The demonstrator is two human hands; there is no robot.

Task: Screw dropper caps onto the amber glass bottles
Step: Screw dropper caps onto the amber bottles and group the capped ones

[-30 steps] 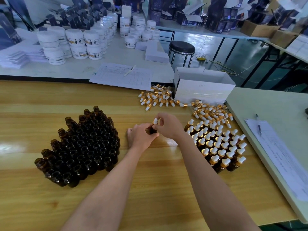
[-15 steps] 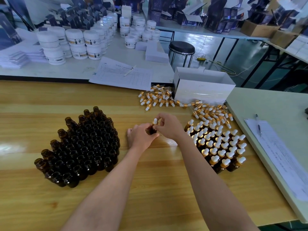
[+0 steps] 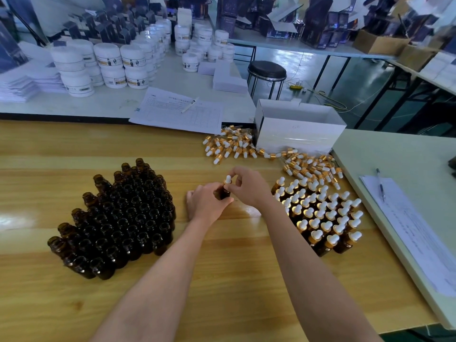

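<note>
Left hand (image 3: 206, 202) wrapped amber bottle (image 3: 222, 193), mostly hidden; right hand (image 3: 249, 186) fingertips pinched dropper cap (image 3: 227, 180), collar hard to see

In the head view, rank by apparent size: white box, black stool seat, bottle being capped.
1. white box.
2. black stool seat, farther off, so true size unsure.
3. bottle, partly hidden by the left hand gripping it; right hand pinches its dropper cap.

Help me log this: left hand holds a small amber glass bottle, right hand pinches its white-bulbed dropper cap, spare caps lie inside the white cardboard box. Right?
No: the head view shows the spare gold-collared dropper caps lying on the wooden table beside the white cardboard box, not inside. The rest stands.
</note>
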